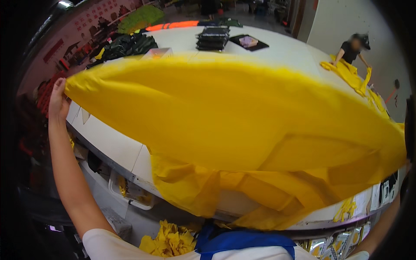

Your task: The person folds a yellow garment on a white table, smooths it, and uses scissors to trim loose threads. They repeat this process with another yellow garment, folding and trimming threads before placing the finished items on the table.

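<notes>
From the head camera, the left hand (57, 100) is clamped on one corner of a large bright yellow fabric sheet (234, 117), arm raised so the cloth spreads flat in the air above the near edge of the wide white work table (108, 145). The right hand is hidden at the picture's dark rim, so its grip cannot be told, though the sheet's far end stretches taut that way. Near the table's far edge sits a stack of dark folded garments (212, 38); at its right edge another person (353, 47) handles more yellow cloth (351, 76).
</notes>
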Demonstrator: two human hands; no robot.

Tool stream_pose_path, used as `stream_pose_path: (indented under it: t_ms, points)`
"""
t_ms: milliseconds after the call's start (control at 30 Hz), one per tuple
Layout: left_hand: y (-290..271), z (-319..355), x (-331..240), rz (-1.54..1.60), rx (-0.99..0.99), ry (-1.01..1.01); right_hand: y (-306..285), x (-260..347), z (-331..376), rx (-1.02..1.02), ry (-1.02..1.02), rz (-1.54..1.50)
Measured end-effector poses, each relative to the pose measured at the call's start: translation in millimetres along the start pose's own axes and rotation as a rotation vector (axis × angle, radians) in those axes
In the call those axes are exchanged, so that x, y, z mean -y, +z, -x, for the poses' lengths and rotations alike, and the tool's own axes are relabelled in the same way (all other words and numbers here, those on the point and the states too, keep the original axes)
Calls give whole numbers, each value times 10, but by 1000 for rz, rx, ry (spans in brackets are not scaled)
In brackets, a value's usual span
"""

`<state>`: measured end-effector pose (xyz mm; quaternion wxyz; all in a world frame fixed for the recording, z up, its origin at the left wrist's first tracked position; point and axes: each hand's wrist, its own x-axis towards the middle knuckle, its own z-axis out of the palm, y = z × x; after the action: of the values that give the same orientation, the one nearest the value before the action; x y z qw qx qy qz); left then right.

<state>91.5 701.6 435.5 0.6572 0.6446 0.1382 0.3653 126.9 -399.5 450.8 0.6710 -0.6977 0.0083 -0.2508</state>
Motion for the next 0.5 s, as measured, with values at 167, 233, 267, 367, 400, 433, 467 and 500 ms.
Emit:
stream_pose_path:
  t_ms: [167,233,267,367,400,433,467,500]
  points:
    - [361,44,-689,-313,144,30,143,190,-200,-36,-121,34]
    - [796,162,-521,-433,243,-72,252,235,-396,-34,-160,64]
    - [1033,211,-364,-591,251,-116,293,297,-470,-36,-185,84]
    - [1939,369,241,-1080,358,-330,480,619,-689,-42,-288,160]
    - [2072,235,607,-909,395,-455,557,498,-912,-23,-298,156]
    - [1957,224,659,-880,265,-436,852,199,-1183,25,-296,90]
    - [1807,-86,988,-590,161,-301,1122,277,-1303,49,-342,59]
    - [2352,-145,971,-588,77,-237,1278,587,-1306,42,-414,103]
